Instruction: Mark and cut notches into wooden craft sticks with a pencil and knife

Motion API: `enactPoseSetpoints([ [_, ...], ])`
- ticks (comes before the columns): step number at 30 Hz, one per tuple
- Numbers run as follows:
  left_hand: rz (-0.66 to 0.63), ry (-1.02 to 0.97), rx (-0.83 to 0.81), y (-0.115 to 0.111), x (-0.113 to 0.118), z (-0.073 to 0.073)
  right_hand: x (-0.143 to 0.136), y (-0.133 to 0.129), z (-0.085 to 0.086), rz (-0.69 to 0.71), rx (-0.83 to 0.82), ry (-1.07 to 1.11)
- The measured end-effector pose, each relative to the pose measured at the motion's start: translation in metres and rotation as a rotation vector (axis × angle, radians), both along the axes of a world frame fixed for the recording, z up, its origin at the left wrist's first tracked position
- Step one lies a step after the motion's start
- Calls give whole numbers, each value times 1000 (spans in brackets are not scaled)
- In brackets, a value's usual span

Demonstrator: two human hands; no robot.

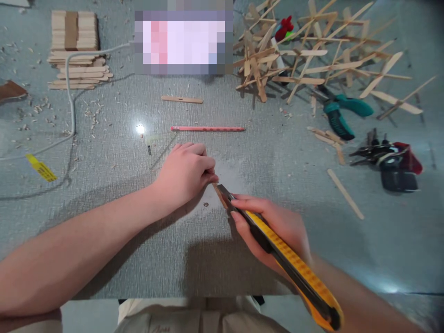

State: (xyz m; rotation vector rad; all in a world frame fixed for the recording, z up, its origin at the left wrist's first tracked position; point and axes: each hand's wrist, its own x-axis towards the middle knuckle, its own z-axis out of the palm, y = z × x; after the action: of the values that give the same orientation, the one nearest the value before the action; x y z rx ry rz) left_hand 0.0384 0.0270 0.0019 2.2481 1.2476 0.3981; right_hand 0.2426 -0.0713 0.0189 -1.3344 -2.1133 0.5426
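Stick, one. Head view: I find it on the near side of the pencil, far end pinched in the left hand.
Cutter, one, yellow and black: nearer than the pencil, grasped in the right hand. Blade at the stick, touching or just beside; I cannot tell which.
Marked stick, one, dark spot mid-length: just beyond the pencil.
Banded bundle, one: beyond the pencil, well left.
Crossed sticks, heaped: beyond the pencil, rightward.
Pliers, teal-handled: right of the pencil.
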Motion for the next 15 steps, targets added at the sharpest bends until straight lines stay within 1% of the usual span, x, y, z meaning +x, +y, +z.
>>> enactPoseSetpoints([
  [15, -2, 8, 11, 0, 0, -1, -1, 2, 3, 40, -23, 5],
])
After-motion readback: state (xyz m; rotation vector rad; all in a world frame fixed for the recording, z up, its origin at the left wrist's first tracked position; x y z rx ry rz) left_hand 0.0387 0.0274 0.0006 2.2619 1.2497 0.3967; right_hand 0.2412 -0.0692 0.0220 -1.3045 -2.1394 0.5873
